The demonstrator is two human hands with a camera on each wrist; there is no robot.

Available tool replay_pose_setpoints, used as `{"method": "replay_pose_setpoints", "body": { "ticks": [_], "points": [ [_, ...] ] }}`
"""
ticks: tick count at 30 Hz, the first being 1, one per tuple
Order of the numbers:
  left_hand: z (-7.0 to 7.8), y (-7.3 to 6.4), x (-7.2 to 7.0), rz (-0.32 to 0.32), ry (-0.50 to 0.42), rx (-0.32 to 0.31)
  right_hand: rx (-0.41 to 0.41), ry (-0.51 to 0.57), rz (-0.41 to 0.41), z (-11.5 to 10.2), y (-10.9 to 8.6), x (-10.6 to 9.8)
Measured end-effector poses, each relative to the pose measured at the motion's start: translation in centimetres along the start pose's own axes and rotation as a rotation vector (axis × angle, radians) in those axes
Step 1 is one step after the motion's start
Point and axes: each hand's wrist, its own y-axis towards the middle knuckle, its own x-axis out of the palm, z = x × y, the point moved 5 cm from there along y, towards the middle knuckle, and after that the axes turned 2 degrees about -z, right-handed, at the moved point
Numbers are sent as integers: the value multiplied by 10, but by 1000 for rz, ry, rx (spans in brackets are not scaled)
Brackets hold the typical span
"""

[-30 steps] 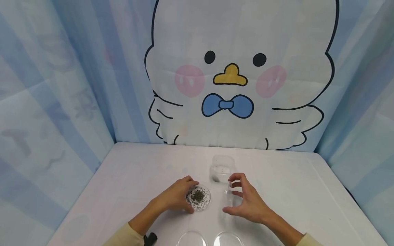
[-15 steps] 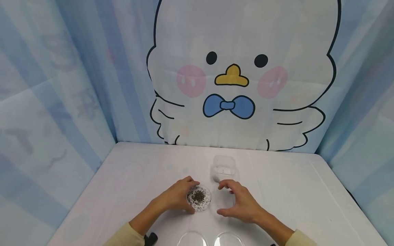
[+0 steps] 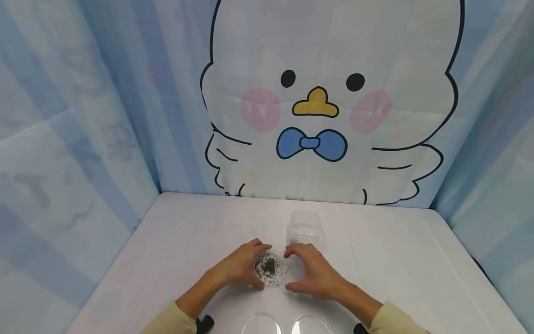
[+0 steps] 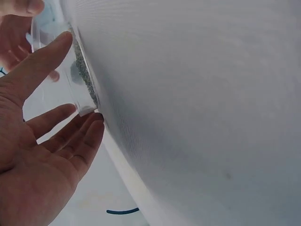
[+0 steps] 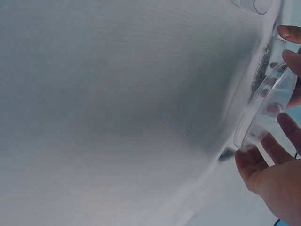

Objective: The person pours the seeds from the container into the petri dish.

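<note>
A round clear petri dish (image 3: pixel 267 271) with dark granules heaped in its middle sits on the table. My left hand (image 3: pixel 242 266) grips its left side, thumb at the near edge and fingers at the far edge. The left wrist view shows the granules (image 4: pixel 84 77) lying along the bottom of the dish. In the right wrist view, my right hand (image 5: pixel 277 174) holds a clear round lid (image 5: pixel 249 125) by its rim, tilted beside and partly over the dish. From the head view, my right hand (image 3: pixel 314 273) is just right of the dish, thumb and fingers spread around the nearly invisible lid.
Behind the right hand stands a clear plastic box (image 3: pixel 305 221), its near part hidden. Two more clear round dishes lie at the front edge of view, one left (image 3: pixel 262 317) and one right (image 3: pixel 310 320). A printed curtain (image 3: pixel 325 51) closes off the table's far side.
My right hand has moved left with the lid, from near the plastic box to the right edge of the dish. My left hand has stayed on the dish.
</note>
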Motion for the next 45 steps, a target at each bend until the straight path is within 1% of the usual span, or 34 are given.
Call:
{"method": "replay_pose_setpoints", "body": {
  "ticks": [4, 7, 11, 15, 19, 23, 30, 34, 38, 41, 45],
  "points": [
    [-3, -3, -2, 9, 17, 16, -11, -10, -18, -4, 6, 6],
    [-4, -5, -4, 16, 13, 24, -19, -13, -35, -7, 10, 11],
    [-8, -8, -6, 25, -3, 21, -15, -16, -60, -11, 16, 17],
    [-11, -13, -10, 34, -22, 6, -10, -30, -83, -16, 23, 22],
    [-14, -19, -14, 44, -31, -24, -13, -37, -109, -20, 29, 25],
    [-19, -25, -15, 49, -29, -58, -19, -42, -132, -23, 33, 28],
    [-25, -38, -17, 51, -47, -87, -45, -76, -158, -26, 38, 33],
    [-23, -45, -20, 67, -70, -95, -58, -81, -149, -26, 38, 30],
    [-17, -53, -20, 83, -85, -70, -57, -66, -150, -25, 37, 29],
    [-11, -60, -16, 77, -99, -39, -40, -48, -140, -25, 35, 28],
    [-3, -70, -11, 52, -118, -6, -34, -26, -83, -27, 31, 21]
  ]
}}
